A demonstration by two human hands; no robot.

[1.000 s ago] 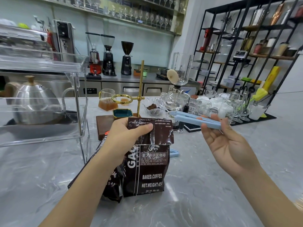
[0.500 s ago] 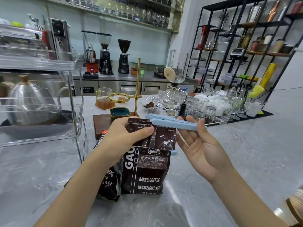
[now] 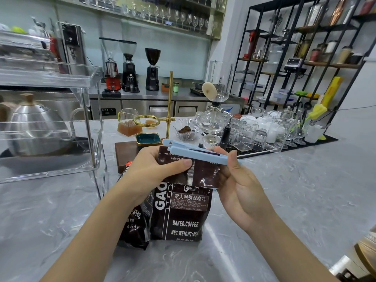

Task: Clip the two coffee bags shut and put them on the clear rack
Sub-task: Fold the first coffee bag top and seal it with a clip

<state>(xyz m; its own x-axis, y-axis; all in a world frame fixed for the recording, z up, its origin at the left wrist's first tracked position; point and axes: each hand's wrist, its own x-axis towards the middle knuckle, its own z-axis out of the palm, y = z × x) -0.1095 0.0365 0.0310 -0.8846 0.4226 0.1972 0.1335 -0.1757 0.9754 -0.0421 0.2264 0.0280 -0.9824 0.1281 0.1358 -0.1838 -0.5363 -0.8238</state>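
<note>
Coffee bag [image 3: 183, 212], the front one, stands upright on the grey marble counter [image 3: 284, 190] with its top folded over toward you. Your left hand [image 3: 150, 171] is pinching that folded flap, thumb on the front face, fingers behind. Your right hand [image 3: 240, 180] is closed around the right end of the light blue sealing clip [image 3: 195, 152]. Clip lies roughly level along the fold's top edge; its two bars look slightly apart at the left hinge end, and I cannot tell whether the flap is between them. Second coffee bag [image 3: 136, 220] sits just beside the first, on its left and partly behind your left forearm, touching it. Clear rack [image 3: 95, 123] is on the counter to your left, near the bags, with a steel kettle [image 3: 34, 125] on its lower level.
</note>
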